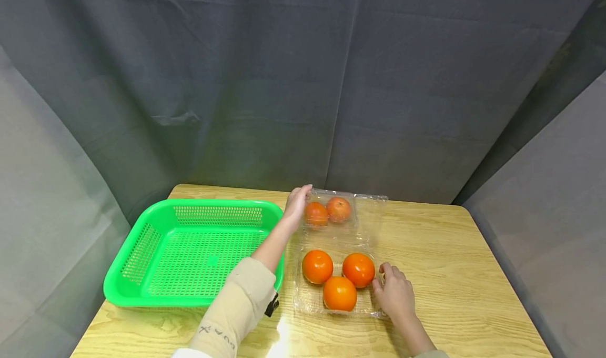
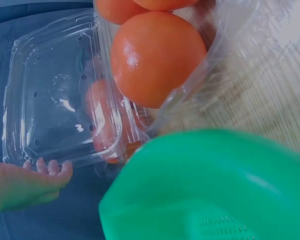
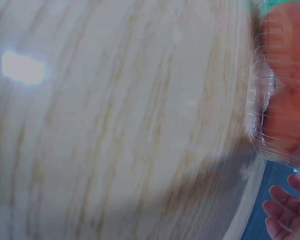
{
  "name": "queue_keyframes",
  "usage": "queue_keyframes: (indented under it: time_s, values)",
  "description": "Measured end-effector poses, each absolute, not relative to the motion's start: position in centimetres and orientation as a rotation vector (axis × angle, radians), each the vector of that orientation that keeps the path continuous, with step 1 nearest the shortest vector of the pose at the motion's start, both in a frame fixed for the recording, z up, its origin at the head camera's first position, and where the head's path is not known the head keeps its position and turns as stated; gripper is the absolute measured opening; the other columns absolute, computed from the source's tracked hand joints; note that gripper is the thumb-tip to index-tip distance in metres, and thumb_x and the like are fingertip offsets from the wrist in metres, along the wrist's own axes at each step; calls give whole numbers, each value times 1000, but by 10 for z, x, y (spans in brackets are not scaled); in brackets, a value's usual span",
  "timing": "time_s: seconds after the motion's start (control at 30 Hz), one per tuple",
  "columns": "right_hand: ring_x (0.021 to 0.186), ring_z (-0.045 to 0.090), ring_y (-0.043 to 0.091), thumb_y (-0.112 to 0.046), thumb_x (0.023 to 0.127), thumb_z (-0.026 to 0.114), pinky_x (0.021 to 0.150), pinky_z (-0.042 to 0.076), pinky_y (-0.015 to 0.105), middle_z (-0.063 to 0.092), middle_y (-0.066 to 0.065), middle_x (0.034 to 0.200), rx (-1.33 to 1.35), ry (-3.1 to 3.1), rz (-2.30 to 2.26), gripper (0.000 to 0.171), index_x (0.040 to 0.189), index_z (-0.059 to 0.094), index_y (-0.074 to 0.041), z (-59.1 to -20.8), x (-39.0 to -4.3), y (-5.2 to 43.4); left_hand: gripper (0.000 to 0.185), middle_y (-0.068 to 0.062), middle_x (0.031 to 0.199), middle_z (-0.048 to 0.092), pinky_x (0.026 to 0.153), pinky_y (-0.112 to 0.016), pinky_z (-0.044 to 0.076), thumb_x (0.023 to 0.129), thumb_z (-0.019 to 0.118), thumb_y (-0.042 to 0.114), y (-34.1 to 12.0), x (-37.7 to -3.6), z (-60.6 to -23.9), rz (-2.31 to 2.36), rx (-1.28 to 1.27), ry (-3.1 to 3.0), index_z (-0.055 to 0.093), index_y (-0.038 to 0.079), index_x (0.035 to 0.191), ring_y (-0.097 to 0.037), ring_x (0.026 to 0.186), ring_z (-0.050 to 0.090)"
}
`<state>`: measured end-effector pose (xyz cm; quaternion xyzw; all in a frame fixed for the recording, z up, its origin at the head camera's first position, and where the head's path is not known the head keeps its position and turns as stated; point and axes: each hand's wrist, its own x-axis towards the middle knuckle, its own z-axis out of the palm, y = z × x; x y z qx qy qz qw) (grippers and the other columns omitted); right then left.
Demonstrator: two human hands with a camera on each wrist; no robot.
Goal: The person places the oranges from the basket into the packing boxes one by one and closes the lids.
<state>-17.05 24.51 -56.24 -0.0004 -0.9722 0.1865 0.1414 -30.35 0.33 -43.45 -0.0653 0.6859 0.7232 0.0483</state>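
Observation:
A clear plastic clamshell box [image 1: 303,300] lies open, with three round orange fruits [image 1: 340,294] in its base. Its raised lid [image 1: 371,216] tilts up at the back, and two duller orange fruits [image 1: 339,209] show through it. My left hand [image 1: 296,202] grips the lid's upper left corner; in the left wrist view its fingertips [image 2: 54,167] hook over the rim. Beside the base's right edge is my right hand [image 1: 395,290], fingers loosely bent near the right fruit [image 1: 358,269]. The right wrist view shows those fingers [image 3: 285,202] apart, holding nothing.
A green plastic basket [image 1: 279,281] with perforated sides stands left of the box, under my left forearm. Both rest on a wooden table [image 1: 454,279]. Grey curtains [image 1: 284,84] hang behind the table and at its sides.

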Motion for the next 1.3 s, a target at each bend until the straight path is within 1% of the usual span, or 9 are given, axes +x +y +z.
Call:
queue_keyframes:
  time_s: [0.07,0.17,0.27,0.37,0.57,0.67,0.8,1.0,1.3]
  values:
    - [76,54,28,-17,77,63,63,42,43,56,9,80,-3,-2809,541,22,93,55,-5,-562,-170,245,42,-15,107,49,91,-38,36,90,44,36,4,-300,-433,2188,-196,2124,49,-3,107,-32,106,45]
    - [77,54,28,-17,78,62,64,42,44,56,9,81,-12,-2821,545,22,94,54,-5,-562,-170,245,38,-13,102,49,88,-38,37,90,46,36,5,-294,-431,2172,-212,2169,49,-1,99,-32,103,46]
    - [78,54,28,-18,78,61,65,42,44,56,9,82,-20,-2835,547,22,95,54,-5,-562,-170,246,28,-11,100,49,89,-38,37,90,46,32,8,-287,-428,2180,-219,2202,46,4,90,-31,103,46]
    - [78,54,28,-19,78,60,65,42,44,56,9,82,-26,-2843,553,23,95,54,-5,-562,-169,246,22,-12,103,49,88,-37,37,92,45,28,10,-281,-428,2178,-208,2233,44,7,87,-28,101,46]
    - [78,53,28,-19,79,59,65,41,43,55,8,82,-36,-2856,562,22,96,54,-5,-562,-170,245,18,-16,103,53,68,-28,37,91,42,24,10,-271,-429,2165,-151,2300,44,7,87,-19,82,44]
    - [78,53,28,-19,79,59,65,41,43,55,8,82,-36,-2857,564,22,96,54,-5,-562,-170,246,21,-14,102,55,63,-26,37,92,39,23,9,-266,-431,2171,-125,2310,47,3,91,-20,78,45]
    - [77,53,28,-19,79,59,65,41,43,55,8,81,-33,-2851,563,22,95,54,-5,-561,-169,246,26,-9,93,52,63,-26,37,91,36,22,8,-257,-433,2159,-105,2329,49,0,97,-19,74,44]
    - [75,54,28,-17,78,60,62,42,43,56,8,79,-18,-2830,555,20,94,55,-5,-559,-169,247,22,-8,82,46,62,-27,37,91,37,18,9,-245,-435,2159,-55,2399,50,1,94,-17,68,41]
    - [64,55,24,-14,76,64,53,43,38,57,9,76,53,-2831,617,21,92,57,-2,-554,-171,251,19,-8,89,51,67,-28,41,90,38,13,12,-233,-441,2155,3,2491,52,0,95,-17,75,45]
